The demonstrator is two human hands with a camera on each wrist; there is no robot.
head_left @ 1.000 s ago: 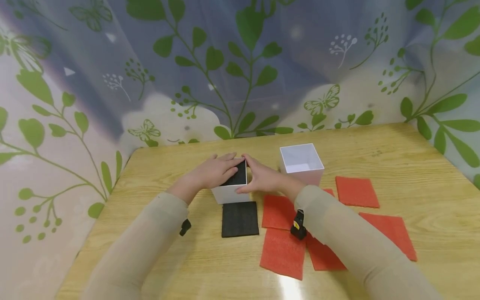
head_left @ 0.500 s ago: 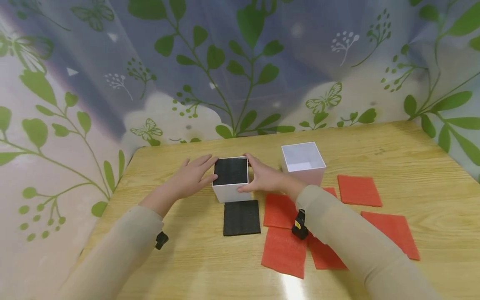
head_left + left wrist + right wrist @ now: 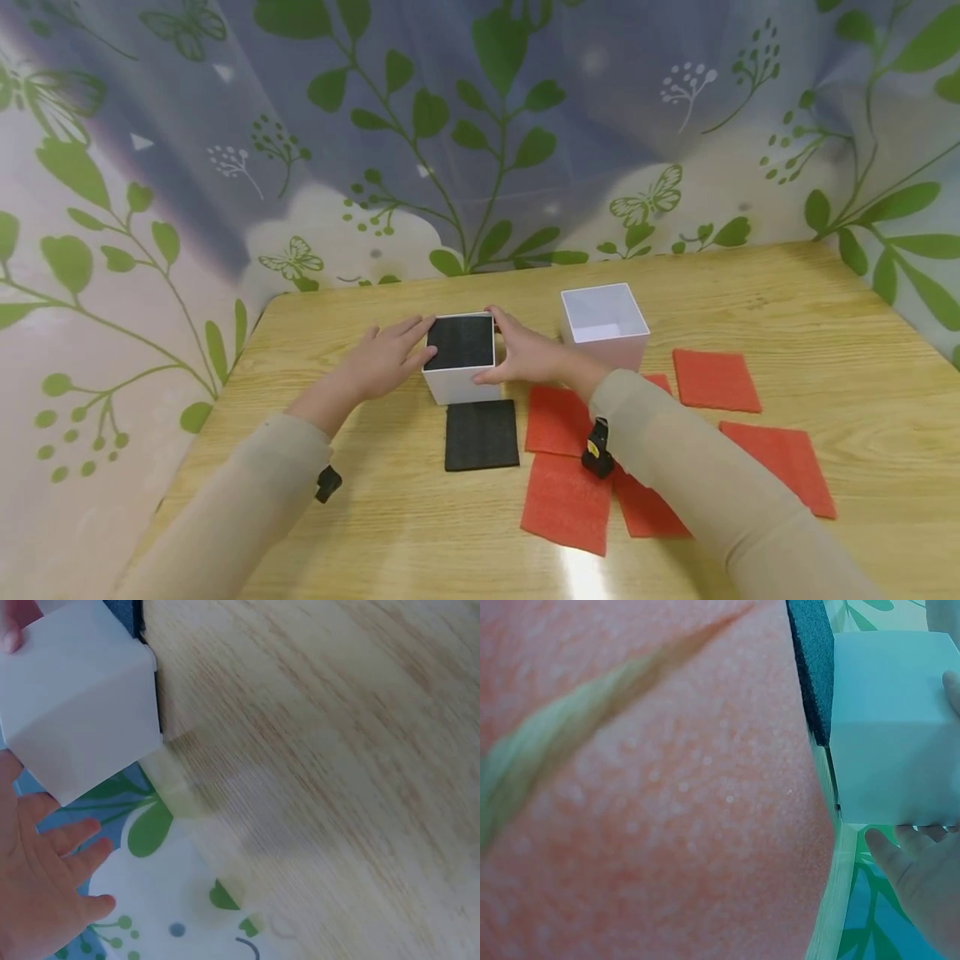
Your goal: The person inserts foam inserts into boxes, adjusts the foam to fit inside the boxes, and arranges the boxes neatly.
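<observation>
A white square box (image 3: 459, 387) stands on the table, filled to near its rim by a black felt-like square (image 3: 461, 342). My right hand (image 3: 528, 354) holds the box at its right side, thumb on the front and fingers round the back corner. At the left side my left hand (image 3: 378, 358) lies with straight fingers, their tips at the rim; in the left wrist view the left hand (image 3: 41, 877) is spread beside the box wall. Just in front of the box, a second black square (image 3: 482, 435) lies flat.
To the right stands another white box (image 3: 615, 354), open at the top. Several red squares, such as the near red square (image 3: 566, 504) and the right red square (image 3: 780, 467), lie under and around my right forearm. A patterned curtain (image 3: 450, 125) hangs behind the table (image 3: 360, 517).
My left hand has come off the black square's top and moved left to the box's side, uncovering the square. My right hand stays at the box. The last half second shows almost no movement.
</observation>
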